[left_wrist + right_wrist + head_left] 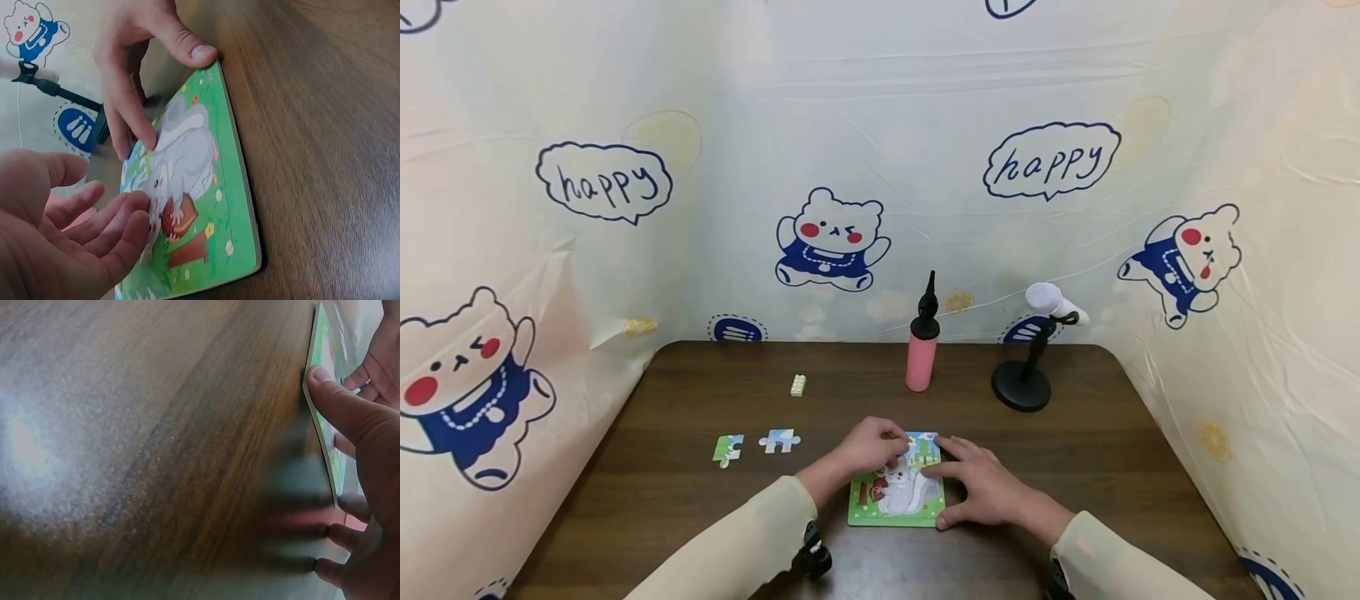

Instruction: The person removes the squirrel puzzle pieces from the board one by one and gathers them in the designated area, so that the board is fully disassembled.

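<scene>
A jigsaw puzzle board (898, 508) with a green border and a grey squirrel picture lies flat on the table. My left hand (874, 446) is over its upper left part, fingers bent. In the right wrist view a small pale sliver, apparently a puzzle piece (364, 383), shows between that hand's fingertips; its shape is mostly hidden. My right hand (988, 487) rests spread on the board's right side, thumb at the near right corner and other fingers reaching over the picture and far corner. To the left lie a green puzzle piece (727, 448) and a blue puzzle piece (780, 440).
Behind the board stands a pink hand pump (921, 358) with a black nozzle. Right of it is a white microphone (1052, 300) on a black stand (1021, 385). A pale toy brick (798, 385) lies at the back left. A printed curtain (850, 100) surrounds the table (1097, 467).
</scene>
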Tool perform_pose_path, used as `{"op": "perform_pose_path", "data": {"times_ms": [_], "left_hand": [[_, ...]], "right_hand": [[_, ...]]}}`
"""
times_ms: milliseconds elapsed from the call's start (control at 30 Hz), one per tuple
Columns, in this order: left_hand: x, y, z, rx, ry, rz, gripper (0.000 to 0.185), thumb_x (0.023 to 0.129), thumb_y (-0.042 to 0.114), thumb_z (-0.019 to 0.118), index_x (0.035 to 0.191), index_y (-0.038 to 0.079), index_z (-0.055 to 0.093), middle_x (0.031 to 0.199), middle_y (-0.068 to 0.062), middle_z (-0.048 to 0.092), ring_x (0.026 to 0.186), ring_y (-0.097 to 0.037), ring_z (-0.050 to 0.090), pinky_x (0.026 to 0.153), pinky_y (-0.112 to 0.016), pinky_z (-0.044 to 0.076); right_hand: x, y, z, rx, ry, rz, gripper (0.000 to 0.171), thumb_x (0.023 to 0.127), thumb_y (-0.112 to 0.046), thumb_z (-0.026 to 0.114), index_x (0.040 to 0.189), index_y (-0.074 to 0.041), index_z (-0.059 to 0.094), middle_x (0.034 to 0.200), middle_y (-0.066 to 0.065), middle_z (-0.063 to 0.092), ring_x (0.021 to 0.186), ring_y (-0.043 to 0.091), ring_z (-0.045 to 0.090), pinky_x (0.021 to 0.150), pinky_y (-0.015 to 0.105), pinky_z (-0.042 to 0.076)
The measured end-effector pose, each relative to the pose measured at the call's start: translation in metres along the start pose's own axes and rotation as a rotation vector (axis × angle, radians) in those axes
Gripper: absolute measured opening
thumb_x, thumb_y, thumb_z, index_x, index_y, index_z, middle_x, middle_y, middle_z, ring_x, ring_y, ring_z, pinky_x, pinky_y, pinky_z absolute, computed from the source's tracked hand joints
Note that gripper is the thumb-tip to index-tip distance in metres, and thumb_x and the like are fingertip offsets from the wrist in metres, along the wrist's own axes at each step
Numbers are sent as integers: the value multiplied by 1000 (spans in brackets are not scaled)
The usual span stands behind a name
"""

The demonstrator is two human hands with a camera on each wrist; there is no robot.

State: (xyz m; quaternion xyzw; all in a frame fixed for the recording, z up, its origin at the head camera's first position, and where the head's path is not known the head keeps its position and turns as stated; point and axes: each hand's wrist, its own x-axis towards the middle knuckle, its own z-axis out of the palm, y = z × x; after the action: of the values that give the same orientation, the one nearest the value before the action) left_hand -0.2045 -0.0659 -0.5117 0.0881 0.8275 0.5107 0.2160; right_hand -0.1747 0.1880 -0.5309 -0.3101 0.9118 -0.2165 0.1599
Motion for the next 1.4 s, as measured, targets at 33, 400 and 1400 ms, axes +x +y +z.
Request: {"op": "perform_pose_path", "data": {"times_ms": [33,400,1400], "left_hand": [[1,0,1,-12,-1,-13,24,98,17,65,113,-1,71,95,-18,71,79,-26,69,62,-37,56],[4,6,7,-58,-17,-38,27,98,17,64,115,-3,70,98,-19,70,81,-29,72,62,-35,57],[22,5,13,-72,95,-83,7,94,8,70,97,2,72,83,-15,70,61,-18,59,53,-32,50]], "right_hand": [[1,0,0,-2,-1,0,72,79,-66,78,142,-38,60,166,11,32,152,41,27,113,71,26],[2,-2,-5,-4,-11,7,71,78,-63,81,141,-35,63,165,14,34,151,43,28,112,72,27],[1,0,-1,4,-10,5,70,78,-64,79,141,-40,61,166,12,33,151,42,27,114,70,26]]}}
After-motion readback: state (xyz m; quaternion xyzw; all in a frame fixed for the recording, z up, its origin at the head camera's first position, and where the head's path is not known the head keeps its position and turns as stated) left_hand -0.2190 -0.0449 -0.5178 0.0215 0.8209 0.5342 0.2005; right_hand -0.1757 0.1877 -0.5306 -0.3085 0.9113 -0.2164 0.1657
